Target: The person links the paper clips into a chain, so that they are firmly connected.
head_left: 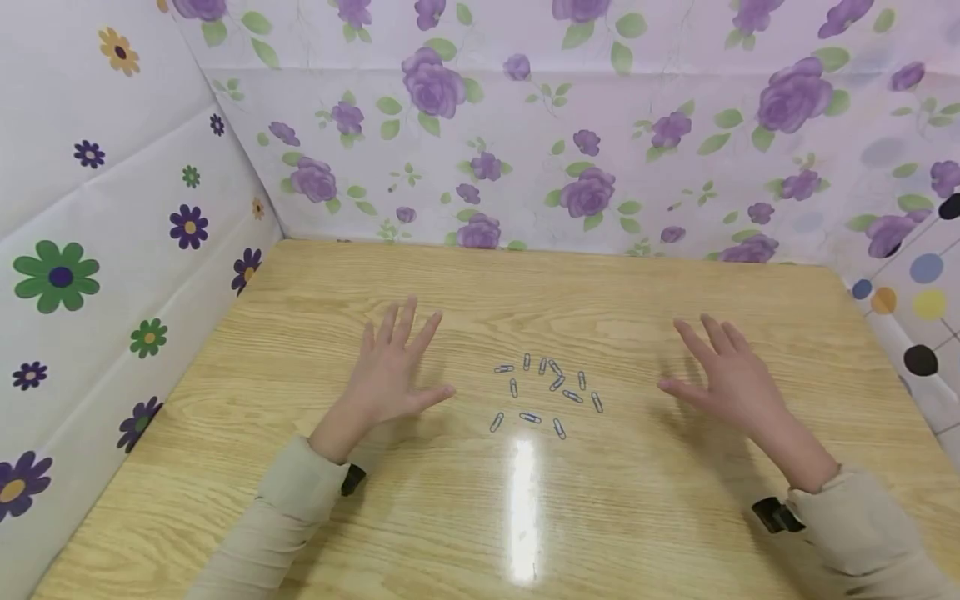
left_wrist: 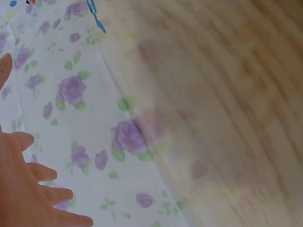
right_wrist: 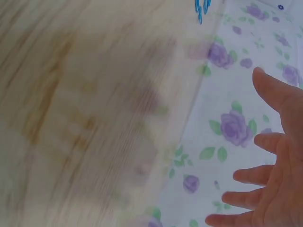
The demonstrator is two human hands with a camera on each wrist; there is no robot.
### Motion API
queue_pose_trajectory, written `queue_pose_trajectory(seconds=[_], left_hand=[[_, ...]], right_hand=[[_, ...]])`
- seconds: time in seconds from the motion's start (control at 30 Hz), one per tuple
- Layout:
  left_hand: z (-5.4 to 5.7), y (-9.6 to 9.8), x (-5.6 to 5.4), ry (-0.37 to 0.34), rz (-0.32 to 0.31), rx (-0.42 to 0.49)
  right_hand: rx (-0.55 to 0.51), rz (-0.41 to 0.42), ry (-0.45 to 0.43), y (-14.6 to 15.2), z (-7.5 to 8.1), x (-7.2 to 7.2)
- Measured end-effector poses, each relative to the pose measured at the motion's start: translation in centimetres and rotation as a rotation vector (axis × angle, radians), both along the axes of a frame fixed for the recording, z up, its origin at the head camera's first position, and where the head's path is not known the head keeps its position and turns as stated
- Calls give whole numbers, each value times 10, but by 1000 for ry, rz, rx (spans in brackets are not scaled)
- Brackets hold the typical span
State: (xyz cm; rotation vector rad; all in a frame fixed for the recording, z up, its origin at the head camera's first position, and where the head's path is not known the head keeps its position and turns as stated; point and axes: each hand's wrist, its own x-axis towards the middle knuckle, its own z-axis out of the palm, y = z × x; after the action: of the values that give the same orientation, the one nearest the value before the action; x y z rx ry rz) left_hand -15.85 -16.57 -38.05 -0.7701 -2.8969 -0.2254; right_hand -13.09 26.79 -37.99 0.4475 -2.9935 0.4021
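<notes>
Several blue paper clips (head_left: 530, 417) lie scattered over the middle of the wooden table (head_left: 420, 517). To their left is my left hand (head_left: 386, 379), palm down with the fingers spread and nothing held. My right hand (head_left: 731, 379) is on the other side, its fingers spread too and holding nothing. In the left wrist view some of the blue clips (left_wrist: 96, 18) show at the top edge, away from the left hand (left_wrist: 28, 189). The right wrist view has a few clips (right_wrist: 200, 9) at its top, apart from the right hand (right_wrist: 279, 175).
A sheet with purple roses (head_left: 435, 83) hangs behind the table's far edge. On the left stands a white sheet with coloured flowers (head_left: 56, 277), and on the right one with coloured dots (head_left: 926, 268). Bright light reflects off the table near its front.
</notes>
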Motion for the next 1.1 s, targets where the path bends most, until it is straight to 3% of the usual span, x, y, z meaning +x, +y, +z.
queue_pose_trajectory(seconds=[0.2, 0.4, 0.6, 0.7, 0.83, 1.1], left_hand=[[0, 13, 6, 3, -85, 45], [-4, 24, 5, 56, -185, 60], [-9, 36, 2, -12, -249, 81], [-13, 41, 1, -73, -262, 93], [-18, 46, -2, -208, -294, 119], [-31, 52, -9, -432, -368, 165]], right_hand=[[-96, 82, -114, -16, 1, -3], [-141, 148, -149, -33, -4, -10], [-164, 213, -189, -51, -16, -20], [-181, 226, -211, -56, -24, -23], [-198, 233, -238, -60, -32, -26], [-198, 255, -248, -68, -37, -29]])
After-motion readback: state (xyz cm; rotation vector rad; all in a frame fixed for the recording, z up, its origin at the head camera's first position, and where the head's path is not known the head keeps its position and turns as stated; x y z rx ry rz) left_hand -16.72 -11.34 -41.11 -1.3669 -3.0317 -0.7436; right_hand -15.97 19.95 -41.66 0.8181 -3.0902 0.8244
